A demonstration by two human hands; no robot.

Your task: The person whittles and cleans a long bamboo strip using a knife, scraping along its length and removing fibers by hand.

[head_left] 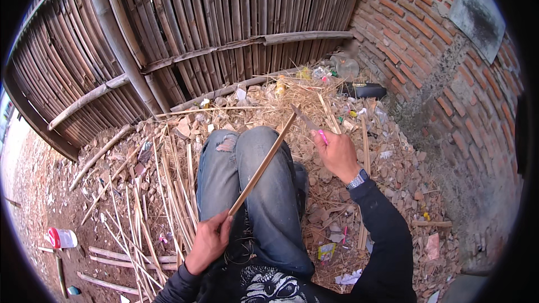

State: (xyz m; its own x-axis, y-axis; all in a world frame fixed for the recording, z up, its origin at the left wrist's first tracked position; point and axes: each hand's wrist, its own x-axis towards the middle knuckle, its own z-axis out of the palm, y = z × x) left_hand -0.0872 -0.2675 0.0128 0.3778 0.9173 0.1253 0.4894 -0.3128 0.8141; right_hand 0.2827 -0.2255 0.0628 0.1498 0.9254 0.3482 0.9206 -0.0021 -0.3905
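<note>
My left hand (209,242) is closed around the near end of a long, flat bamboo strip (261,169). The strip slants up across my jeans, its far end beyond my knees. In my right hand (338,156) is a knife with a pink handle (321,137), gripped in the fingers. Its blade (304,118) points up and left, with the tip at the strip's far end; whether it touches the bamboo I cannot tell. Many thin bamboo strips (168,191) lie in a loose pile to the left of my legs.
A bamboo slat fence (213,17) stands ahead and a brick wall (410,39) rises at the right. Rubble, shavings and litter cover the ground. A black object (364,90) lies near the wall corner. At the lower left is a white tub with a red part (63,238).
</note>
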